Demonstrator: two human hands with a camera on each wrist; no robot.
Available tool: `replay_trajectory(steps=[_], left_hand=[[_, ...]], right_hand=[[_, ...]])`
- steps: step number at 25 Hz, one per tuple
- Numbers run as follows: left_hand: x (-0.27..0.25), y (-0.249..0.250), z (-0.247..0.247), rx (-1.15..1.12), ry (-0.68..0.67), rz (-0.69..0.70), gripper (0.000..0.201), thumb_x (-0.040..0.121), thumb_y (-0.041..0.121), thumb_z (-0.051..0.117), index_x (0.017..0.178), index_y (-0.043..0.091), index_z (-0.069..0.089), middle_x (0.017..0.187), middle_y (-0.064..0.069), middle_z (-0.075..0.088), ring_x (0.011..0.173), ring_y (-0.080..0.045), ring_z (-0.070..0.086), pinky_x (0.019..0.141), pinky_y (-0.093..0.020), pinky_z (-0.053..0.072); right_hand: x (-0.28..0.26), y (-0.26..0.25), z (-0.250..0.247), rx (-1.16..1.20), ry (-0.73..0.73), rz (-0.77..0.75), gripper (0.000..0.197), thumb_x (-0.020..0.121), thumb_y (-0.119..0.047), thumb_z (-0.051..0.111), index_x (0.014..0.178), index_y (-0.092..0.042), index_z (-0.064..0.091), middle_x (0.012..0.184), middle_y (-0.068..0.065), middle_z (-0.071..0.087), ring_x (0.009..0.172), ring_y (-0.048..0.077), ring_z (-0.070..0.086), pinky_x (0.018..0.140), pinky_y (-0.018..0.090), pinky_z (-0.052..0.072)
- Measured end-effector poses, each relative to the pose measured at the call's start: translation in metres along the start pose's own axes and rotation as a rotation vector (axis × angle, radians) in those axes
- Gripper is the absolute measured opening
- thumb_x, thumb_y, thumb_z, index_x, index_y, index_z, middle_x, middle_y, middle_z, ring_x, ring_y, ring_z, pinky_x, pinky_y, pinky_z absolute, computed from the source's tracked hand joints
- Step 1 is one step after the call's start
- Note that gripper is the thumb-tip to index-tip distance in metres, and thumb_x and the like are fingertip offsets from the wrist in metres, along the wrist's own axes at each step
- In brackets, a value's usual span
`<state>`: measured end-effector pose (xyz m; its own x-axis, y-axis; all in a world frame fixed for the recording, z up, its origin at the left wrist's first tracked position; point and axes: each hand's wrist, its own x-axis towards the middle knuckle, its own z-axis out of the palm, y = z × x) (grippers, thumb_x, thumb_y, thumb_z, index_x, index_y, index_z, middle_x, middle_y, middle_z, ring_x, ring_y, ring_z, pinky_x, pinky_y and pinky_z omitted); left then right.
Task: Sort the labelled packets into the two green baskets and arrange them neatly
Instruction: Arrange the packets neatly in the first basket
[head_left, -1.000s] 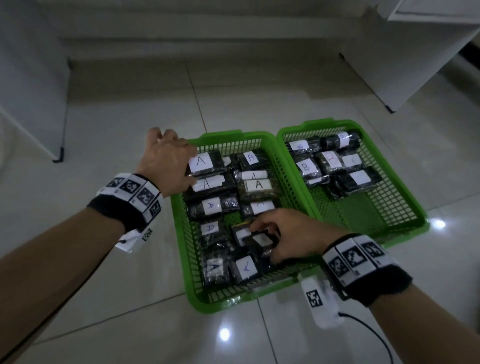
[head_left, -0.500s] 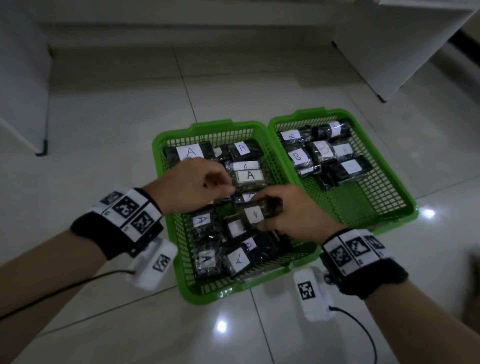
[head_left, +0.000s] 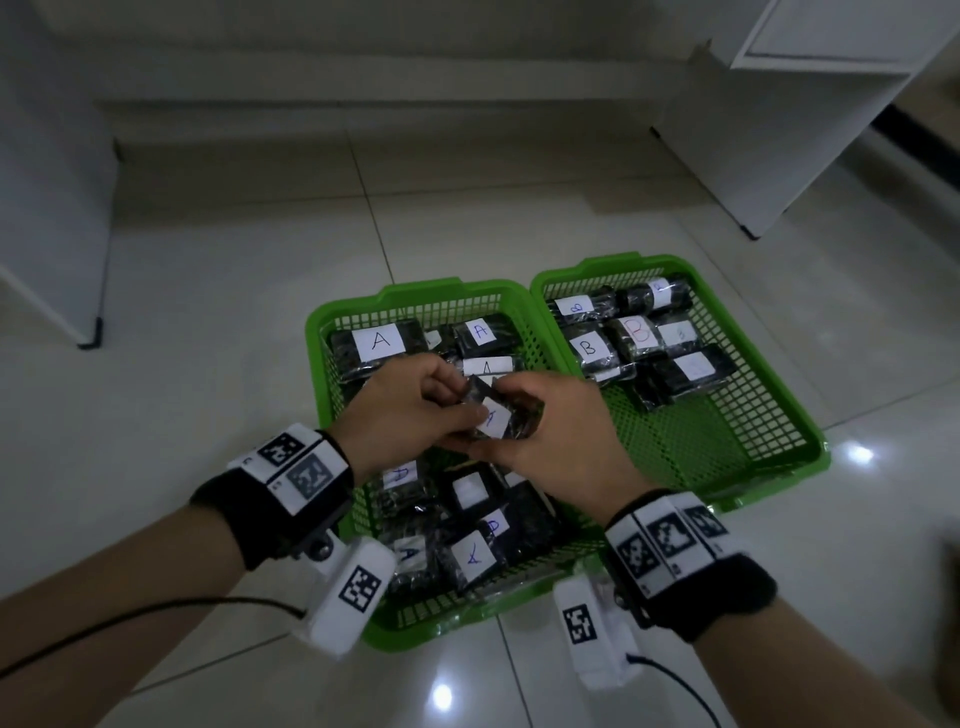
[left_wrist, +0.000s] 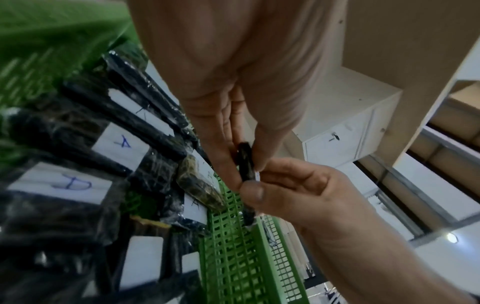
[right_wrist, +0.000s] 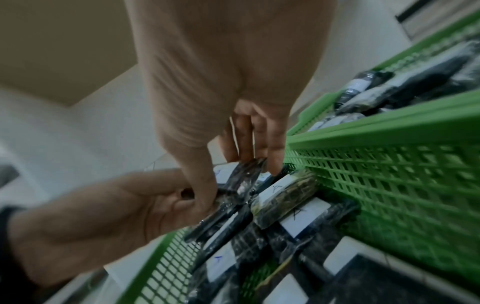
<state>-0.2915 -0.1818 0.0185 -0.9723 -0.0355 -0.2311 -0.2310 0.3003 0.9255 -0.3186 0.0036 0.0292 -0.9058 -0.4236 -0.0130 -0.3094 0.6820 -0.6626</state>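
Note:
Two green baskets sit side by side on the floor. The left basket (head_left: 317, 332) holds several dark packets with white A labels. The right basket (head_left: 779, 447) holds several B-labelled packets (head_left: 592, 348) at its far end. Both my hands hold one dark packet with a white label (head_left: 498, 415) above the middle of the left basket. My left hand (head_left: 410, 410) pinches its left side, my right hand (head_left: 545, 431) its right side. The left wrist view shows the packet edge-on (left_wrist: 245, 162) between thumb and fingers. In the right wrist view it (right_wrist: 244, 181) is blurred.
White cabinets stand at the back right (head_left: 810, 119) and far left (head_left: 47, 218) on a glossy tiled floor (head_left: 234, 312). The near half of the right basket shows bare mesh. Cables run from both wrist cameras.
My left hand came from the left basket's far corner to meet my right hand. My right hand lifted a packet from the basket's near part, and both hands now hold it higher.

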Motion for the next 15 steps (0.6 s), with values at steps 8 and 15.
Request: replay_trajectory(steps=[8, 15], left_hand=[[0.004, -0.026, -0.024, 0.955, -0.277, 0.225, 0.042, 0.081, 0.052, 0.072, 0.111, 0.025, 0.061, 0.107, 0.010, 0.058, 0.095, -0.010, 0.058, 0.081, -0.034, 0.053], [0.002, -0.053, -0.011, 1.174, -0.411, 0.152, 0.053, 0.078, 0.044, 0.078, 0.114, 0.012, 0.056, 0.112, -0.002, 0.051, 0.095, -0.019, 0.053, 0.081, -0.032, 0.047]], right_hand=[[0.049, 0.009, -0.009, -0.480, -0.142, 0.013, 0.060, 0.078, -0.010, 0.082, 0.133, -0.017, 0.060, 0.121, 0.005, 0.057, 0.113, 0.022, 0.056, 0.103, 0.035, 0.046], [0.086, 0.018, 0.003, -0.549, -0.215, -0.012, 0.053, 0.081, -0.006, 0.080, 0.131, -0.011, 0.063, 0.129, 0.010, 0.062, 0.125, 0.027, 0.053, 0.108, 0.039, 0.046]])
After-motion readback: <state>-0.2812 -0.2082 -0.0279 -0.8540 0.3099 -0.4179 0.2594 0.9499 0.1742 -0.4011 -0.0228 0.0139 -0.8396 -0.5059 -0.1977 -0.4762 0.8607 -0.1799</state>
